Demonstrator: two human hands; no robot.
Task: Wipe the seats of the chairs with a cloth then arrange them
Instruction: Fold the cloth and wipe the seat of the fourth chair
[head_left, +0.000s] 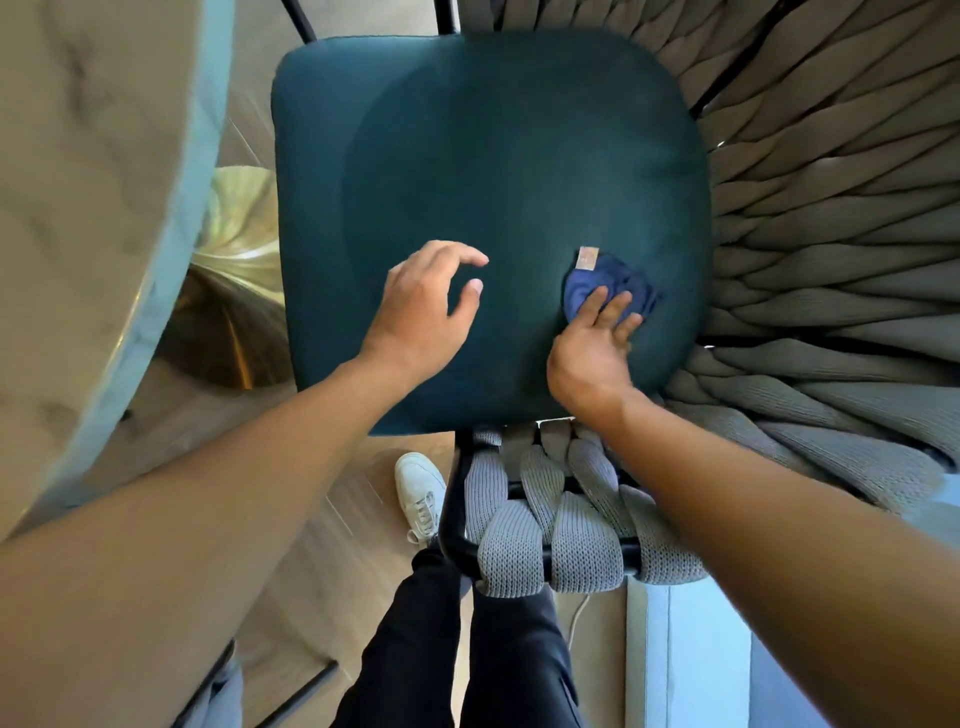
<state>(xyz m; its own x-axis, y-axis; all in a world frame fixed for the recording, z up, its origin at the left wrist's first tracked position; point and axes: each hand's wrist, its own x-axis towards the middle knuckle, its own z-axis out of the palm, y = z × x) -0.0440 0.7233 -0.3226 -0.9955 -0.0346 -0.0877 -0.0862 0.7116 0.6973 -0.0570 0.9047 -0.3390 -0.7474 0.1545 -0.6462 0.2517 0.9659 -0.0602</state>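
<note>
Head view is looking straight down on one chair with a teal seat cushion, and two hands are showing above it. The right hand is pressing one blue cloth flat against the cushion near its right edge, fingers straight and lying close together on the fabric (a small pale tag is sticking out at the cloth's far end). The left hand is hovering over the middle of the cushion, fingers loosely curved and spread, holding nothing. Grey woven straps are wrapping round the chair's right and near sides on a black frame. One white shoe is showing on the wood floor; the other foot is hiding behind the straps. A pale table edge is being cut off at left.
</note>
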